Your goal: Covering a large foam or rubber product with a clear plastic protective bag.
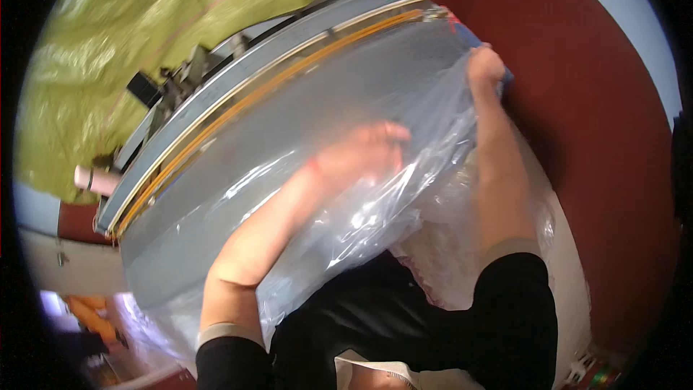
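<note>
A sheet of clear plastic film drapes over the near side of a long grey table-like surface, wrinkled and shiny toward my body. At the far right corner my right hand is closed on the film's edge, pulling it into taut folds. My left hand is over the middle of the film, smeared by motion. Its fingers are too blurred to show whether they touch or grip the film.
An orange strip and a grey metal frame run along the far edge, with dark clamp-like parts behind. A pink roll sits at the left end. Yellow-green sheeting hangs behind; dark red floor or wall lies right.
</note>
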Motion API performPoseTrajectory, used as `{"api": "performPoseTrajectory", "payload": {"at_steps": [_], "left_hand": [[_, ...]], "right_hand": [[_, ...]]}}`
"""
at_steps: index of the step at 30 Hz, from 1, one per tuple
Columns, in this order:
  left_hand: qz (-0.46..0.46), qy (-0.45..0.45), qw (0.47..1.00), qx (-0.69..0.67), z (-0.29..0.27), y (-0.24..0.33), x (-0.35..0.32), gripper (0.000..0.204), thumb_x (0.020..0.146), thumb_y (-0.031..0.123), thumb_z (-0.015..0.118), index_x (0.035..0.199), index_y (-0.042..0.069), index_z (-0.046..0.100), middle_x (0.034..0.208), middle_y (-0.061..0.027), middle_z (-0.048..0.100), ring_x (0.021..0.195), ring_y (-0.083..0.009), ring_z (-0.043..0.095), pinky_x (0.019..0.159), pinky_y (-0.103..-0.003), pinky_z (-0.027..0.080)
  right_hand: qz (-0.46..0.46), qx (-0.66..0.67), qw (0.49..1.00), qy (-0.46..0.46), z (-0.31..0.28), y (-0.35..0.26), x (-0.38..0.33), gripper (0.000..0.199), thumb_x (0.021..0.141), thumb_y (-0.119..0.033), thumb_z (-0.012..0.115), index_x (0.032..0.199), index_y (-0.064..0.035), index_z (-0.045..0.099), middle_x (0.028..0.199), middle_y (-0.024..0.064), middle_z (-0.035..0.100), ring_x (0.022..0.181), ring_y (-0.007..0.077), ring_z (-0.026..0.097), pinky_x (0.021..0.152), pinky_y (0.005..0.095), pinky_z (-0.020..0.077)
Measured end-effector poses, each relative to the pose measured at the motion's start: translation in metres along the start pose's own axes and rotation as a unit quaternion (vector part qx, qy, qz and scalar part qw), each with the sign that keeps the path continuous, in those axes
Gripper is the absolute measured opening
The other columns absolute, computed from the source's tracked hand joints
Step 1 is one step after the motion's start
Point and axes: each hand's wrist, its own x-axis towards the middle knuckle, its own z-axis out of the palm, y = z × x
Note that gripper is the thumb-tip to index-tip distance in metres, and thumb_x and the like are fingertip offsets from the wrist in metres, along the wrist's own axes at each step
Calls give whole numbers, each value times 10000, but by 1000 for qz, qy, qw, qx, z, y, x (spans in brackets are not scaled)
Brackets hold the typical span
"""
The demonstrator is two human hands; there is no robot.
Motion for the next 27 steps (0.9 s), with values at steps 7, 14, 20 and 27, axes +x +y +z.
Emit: {"api": "performPoseTrajectory", "payload": {"at_steps": [7, 14, 20, 27], "left_hand": [[-239, -32, 948, 206, -59, -97, -327, 148, 792, 68, 540, 924, 9, 572, 747, -48, 595, 707, -108, 560, 636, -246, 456], [-496, 579, 323, 561, -133, -50, -659, 218, 750, 181, 508, 902, 55, 600, 874, -185, 597, 845, -296, 586, 679, -404, 475], [58, 560, 254, 787, -93, -55, -530, 356, 680, 5, 618, 1018, 49, 514, 1068, -122, 511, 1005, -286, 489, 845, -367, 399], [-131, 595, 410, 679, -140, -143, -510, 327, 784, 232, 566, 1038, 29, 548, 1152, -174, 505, 1104, -327, 450, 870, -402, 389]], "right_hand": [[-106, -19, 992, 59, 5, 7, -6, 343, 852, -378, 432, 940, -78, 573, 894, 144, 614, 831, 326, 597, 663, 446, 481], [-59, -35, 998, -14, 16, 25, 16, 353, 849, -417, 420, 998, -124, 548, 985, 151, 590, 908, 373, 555, 714, 481, 438], [-33, -49, 997, -40, 4, 10, 8, 334, 856, -378, 419, 1007, -108, 542, 999, 149, 588, 912, 357, 558, 722, 469, 446], [-54, -77, 994, -48, 10, 1, 11, 346, 859, -393, 401, 1002, -118, 555, 1009, 141, 588, 924, 354, 554, 717, 463, 444]]}}
